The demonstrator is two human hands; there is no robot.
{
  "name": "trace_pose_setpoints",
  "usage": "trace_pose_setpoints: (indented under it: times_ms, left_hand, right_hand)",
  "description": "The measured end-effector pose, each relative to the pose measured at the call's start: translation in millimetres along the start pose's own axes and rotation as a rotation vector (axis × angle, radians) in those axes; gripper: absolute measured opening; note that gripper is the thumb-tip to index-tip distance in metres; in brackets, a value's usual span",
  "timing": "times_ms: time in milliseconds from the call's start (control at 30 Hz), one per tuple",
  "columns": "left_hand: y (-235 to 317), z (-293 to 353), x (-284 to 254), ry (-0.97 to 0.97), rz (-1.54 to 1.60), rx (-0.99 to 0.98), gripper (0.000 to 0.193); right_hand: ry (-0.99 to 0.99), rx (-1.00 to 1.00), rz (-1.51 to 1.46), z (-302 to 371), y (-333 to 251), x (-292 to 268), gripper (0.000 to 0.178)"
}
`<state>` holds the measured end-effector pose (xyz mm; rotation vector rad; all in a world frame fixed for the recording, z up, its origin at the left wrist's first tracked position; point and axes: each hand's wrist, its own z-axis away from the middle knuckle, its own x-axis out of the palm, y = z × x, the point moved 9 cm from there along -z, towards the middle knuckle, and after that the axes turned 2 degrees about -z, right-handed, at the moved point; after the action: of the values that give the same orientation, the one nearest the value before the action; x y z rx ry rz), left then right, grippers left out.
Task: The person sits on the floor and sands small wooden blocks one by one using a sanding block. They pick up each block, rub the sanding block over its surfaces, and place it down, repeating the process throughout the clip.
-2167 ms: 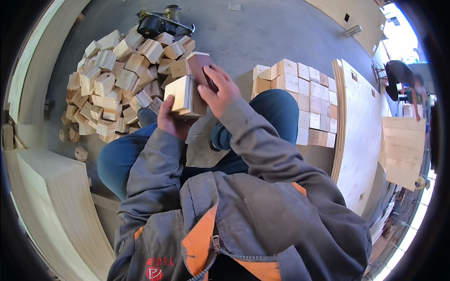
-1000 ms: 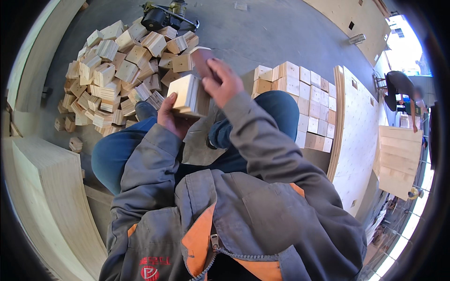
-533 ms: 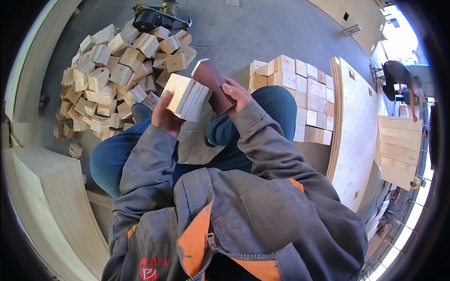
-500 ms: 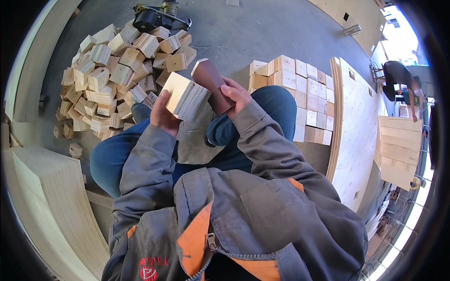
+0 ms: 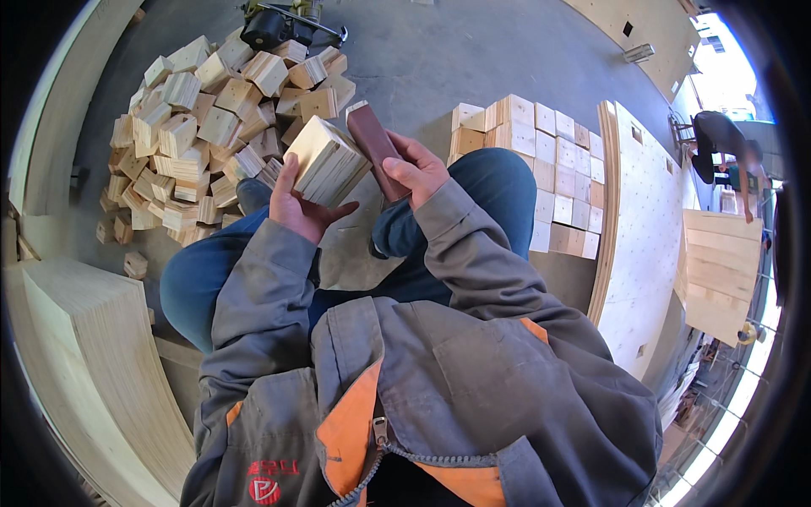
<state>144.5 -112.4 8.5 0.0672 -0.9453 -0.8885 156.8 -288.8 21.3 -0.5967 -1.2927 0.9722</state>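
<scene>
My left hand (image 5: pixel 306 213) holds a pale plywood block (image 5: pixel 325 160) from below, its fingers along the left side and its thumb reaching out under the right. In my right hand (image 5: pixel 420 171) is a sanding block (image 5: pixel 374 145), a long piece with a reddish-brown face, gripped with the thumb across it. Its upper part is right beside the block's right face; I cannot tell whether they touch. A large loose heap of similar plywood blocks (image 5: pixel 218 131) lies ahead on the left. To the right, other blocks (image 5: pixel 568 173) are stacked in neat rows beside my knee.
A dark power tool (image 5: pixel 269 29) lies on the grey floor (image 5: pixel 422 59) behind the heap. Large plywood panels (image 5: pixel 639 228) stand to the right of the stack. Thick plywood (image 5: pixel 93 338) rises at my left. Another person (image 5: pixel 725 144) bends over at the far right.
The plywood block has turned slightly in my left hand, and my left thumb has swung out to the right. The sanding block has turned more upright, its brown face narrower in view.
</scene>
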Motion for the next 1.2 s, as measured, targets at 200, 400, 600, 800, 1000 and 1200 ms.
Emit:
trace_pose_setpoints:
  times_ms: [200,400,600,800,1000,1200]
  left_hand:
    - [0,-11,-9,-0.018,0.001,0.042,0.061]
    - [2,-9,-7,-0.047,0.098,0.036,0.061]
    - [3,-12,-8,-0.058,0.168,0.038,0.063]
    - [9,-8,-7,-0.06,0.204,0.06,0.066]
    - [12,-4,-7,-0.017,0.135,0.057,0.068]
    - [12,-5,-5,-0.066,0.174,0.035,0.063]
  right_hand:
    - [0.053,-0.008,-0.073,1,1,-6,0.058]
    - [0.151,-0.015,-0.245,1,-1,-13,0.055]
    - [0.178,-0.093,-0.096,5,-13,-21,0.055]
    - [0.067,0.021,0.26,32,-21,5,0.053]
    - [-0.058,-0.286,0.544,37,-31,17,0.053]
    - [-0.059,-0.347,0.591,41,-38,27,0.054]
